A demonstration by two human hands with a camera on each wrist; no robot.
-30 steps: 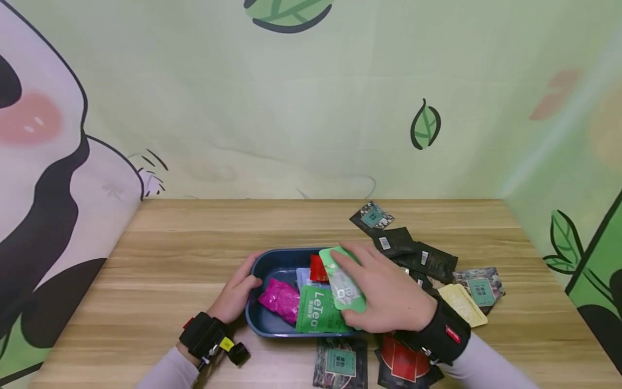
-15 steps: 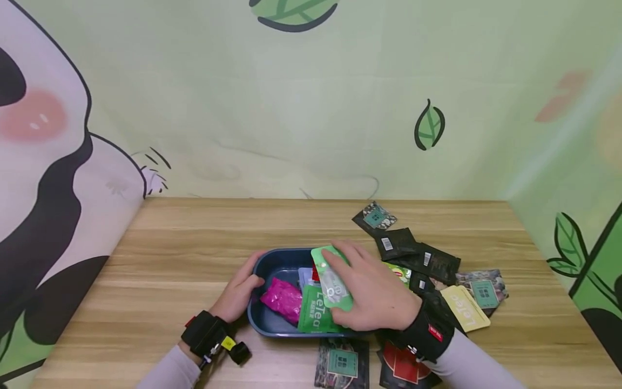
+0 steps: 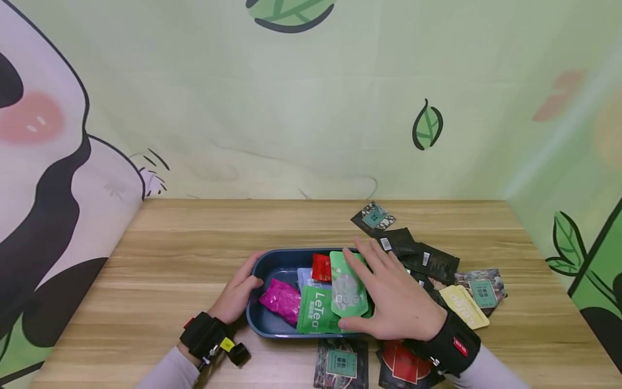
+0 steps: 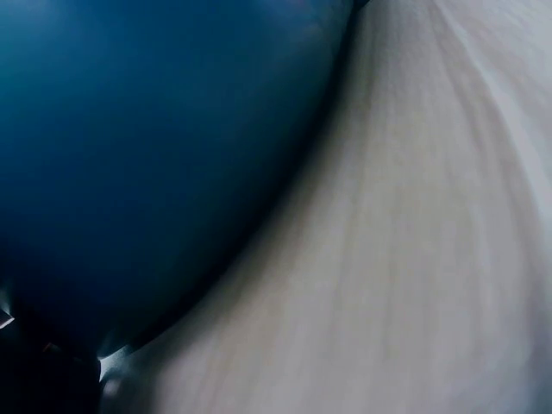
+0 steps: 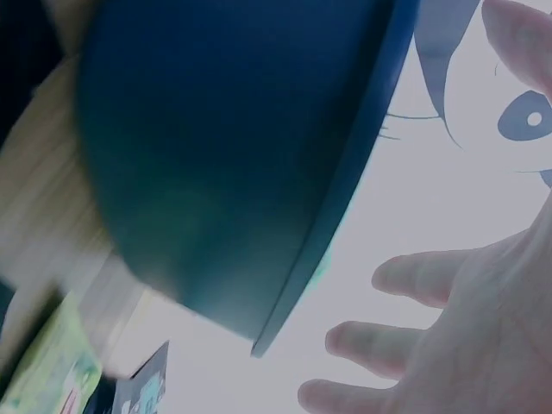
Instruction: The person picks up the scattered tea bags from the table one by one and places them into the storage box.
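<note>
A dark blue tray (image 3: 274,330) sits on the table, holding several small packets. My left hand (image 3: 233,300) grips its left end, with the thumb over the rim. Over the right end hovers my right hand (image 3: 396,294), its fingers spread and nothing held. Just beside those fingers a light green packet (image 3: 349,286) lies on top of the others. Left of it are a green LeTea packet (image 3: 317,312), a magenta foil packet (image 3: 282,300), a red packet (image 3: 321,267) and a pale blue one (image 3: 307,278). The tray's right end is hidden behind my right hand.
Black packets (image 3: 432,262) are strewn right of the tray, with a patterned one (image 3: 480,292) and a yellow one (image 3: 464,307). A patterned packet (image 3: 341,363) and a red-and-black one (image 3: 405,364) lie in front. A printed backdrop (image 3: 272,119) rises behind the table.
My right hand moved the light green packet left over the tray, then let it go and drew back right with fingers spread. My left hand has stayed on the tray.
</note>
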